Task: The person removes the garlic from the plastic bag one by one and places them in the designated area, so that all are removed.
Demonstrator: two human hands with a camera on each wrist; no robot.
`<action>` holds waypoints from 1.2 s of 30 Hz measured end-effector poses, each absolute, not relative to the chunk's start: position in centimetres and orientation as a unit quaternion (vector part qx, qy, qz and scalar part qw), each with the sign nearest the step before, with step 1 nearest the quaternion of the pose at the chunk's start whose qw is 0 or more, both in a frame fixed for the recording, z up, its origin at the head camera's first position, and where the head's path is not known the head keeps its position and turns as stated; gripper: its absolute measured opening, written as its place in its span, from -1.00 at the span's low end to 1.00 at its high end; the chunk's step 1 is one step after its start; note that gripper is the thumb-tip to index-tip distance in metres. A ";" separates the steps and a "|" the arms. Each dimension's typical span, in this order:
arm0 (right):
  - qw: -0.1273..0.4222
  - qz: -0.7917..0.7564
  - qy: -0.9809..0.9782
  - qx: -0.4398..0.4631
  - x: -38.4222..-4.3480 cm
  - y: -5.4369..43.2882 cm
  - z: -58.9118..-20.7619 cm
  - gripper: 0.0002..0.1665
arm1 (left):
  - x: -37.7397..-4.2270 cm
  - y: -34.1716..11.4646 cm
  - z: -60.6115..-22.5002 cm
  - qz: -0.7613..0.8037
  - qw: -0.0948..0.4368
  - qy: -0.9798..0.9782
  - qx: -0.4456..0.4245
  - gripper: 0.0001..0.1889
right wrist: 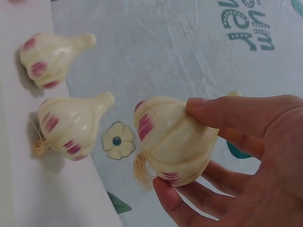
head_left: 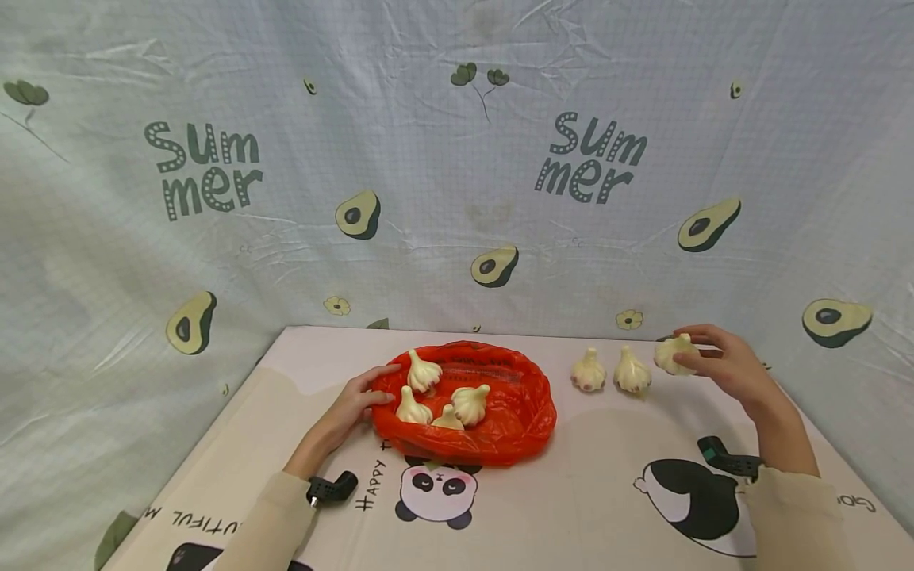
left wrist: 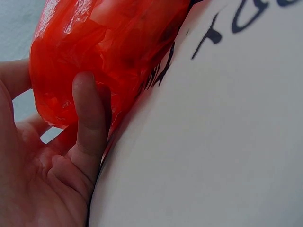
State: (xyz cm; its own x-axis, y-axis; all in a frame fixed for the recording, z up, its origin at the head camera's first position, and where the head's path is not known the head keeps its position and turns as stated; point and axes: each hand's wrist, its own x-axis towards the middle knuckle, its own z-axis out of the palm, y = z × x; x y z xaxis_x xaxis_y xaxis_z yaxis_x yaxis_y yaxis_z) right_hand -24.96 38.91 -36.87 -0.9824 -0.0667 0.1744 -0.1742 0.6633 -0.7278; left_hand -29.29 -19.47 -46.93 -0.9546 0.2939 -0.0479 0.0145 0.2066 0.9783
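Observation:
At the table's back right, my right hand (head_left: 728,365) pinches a garlic bulb (right wrist: 173,137) between thumb and fingers; purple streaks and a tuft of roots show in the right wrist view. Two more garlic bulbs, one nearer (head_left: 631,371) and one farther left (head_left: 588,371), stand upright on the table beside it. A red plastic bag (head_left: 524,428), rolled open like a bowl, holds several garlic bulbs (head_left: 470,404) toward its left side. My left hand (head_left: 355,396) holds the bag's left edge, its thumb (left wrist: 87,109) against the outside and other fingers partly hidden behind the plastic.
The white table (head_left: 564,507) carries printed panda and cartoon pictures. A patterned curtain (head_left: 428,159) with avocados and lettering hangs directly behind it and along both sides. Wrist cameras sit on the left (head_left: 332,487) and right (head_left: 728,460) forearms.

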 end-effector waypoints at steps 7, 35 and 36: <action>0.075 0.406 -0.909 0.058 -25.7 40.2 -38.1 -0.40 | -29.3 -19.5 -46.9 0.616 0.111 0.774 0.099 -0.36; 0.038 0.415 -0.909 -0.011 -26.3 41.6 -42.1 -0.29 | -29.2 -19.4 -46.9 0.619 0.103 0.772 0.104 -0.37; 0.037 0.416 -0.908 -0.012 -26.3 41.6 -42.2 -0.29 | -29.2 -19.4 -46.9 0.619 0.103 0.772 0.103 -0.37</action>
State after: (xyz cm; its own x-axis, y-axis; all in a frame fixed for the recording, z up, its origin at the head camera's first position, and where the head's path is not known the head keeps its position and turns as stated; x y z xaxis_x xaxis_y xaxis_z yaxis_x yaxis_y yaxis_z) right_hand -26.31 41.57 -42.19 -0.9970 0.0533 0.0565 -0.0080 0.6530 -0.7574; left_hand -29.21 -19.38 -46.91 -0.9574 0.2870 -0.0315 0.0319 0.2136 0.9764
